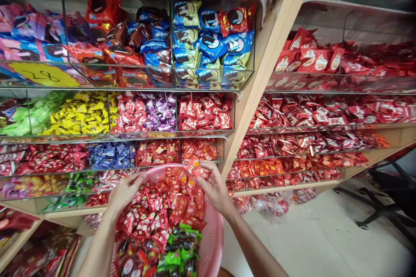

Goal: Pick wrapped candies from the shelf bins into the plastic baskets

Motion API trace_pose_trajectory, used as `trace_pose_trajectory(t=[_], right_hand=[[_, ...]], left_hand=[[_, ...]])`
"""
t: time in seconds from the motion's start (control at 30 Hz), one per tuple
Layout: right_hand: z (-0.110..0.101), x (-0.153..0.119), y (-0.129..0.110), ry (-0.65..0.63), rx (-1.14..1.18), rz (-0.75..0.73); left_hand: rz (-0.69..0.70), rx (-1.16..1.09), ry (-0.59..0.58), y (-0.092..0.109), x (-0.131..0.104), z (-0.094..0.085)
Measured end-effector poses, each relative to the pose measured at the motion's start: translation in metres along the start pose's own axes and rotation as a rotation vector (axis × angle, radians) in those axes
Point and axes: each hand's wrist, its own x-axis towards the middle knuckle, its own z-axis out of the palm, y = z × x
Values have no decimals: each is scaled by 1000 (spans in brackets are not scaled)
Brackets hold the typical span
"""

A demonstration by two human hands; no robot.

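A pink plastic basket holds heaps of small wrapped sweets. Red candy packets lie at its left and middle, and green-and-black packets at the bottom. My right hand is over the far right rim, thumb and fingers closed on a red candy packet with orange spots. Similar spotted packets lie just below it. My left hand is at the far left rim, its fingertips pressed together; whether they grip the rim or a packet I cannot tell.
Sloping shelves with clear dividers hold sorted sweets right beyond the basket. A slanting wooden upright parts them from more shelves of red packets. A black chair base stands on the tiled floor at right.
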Motion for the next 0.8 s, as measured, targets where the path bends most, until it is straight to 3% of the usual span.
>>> trace_pose_trajectory(t=[0.2, 0.5, 0.8], right_hand=[[0, -5, 0, -15, 66, 46], [2, -14, 8, 49, 665, 501], [4, -26, 8, 46, 620, 578]], left_hand=[[-19, 28, -3, 0, -2, -2], [1, 0, 15, -5, -5, -3], [6, 26, 16, 0, -3, -2]])
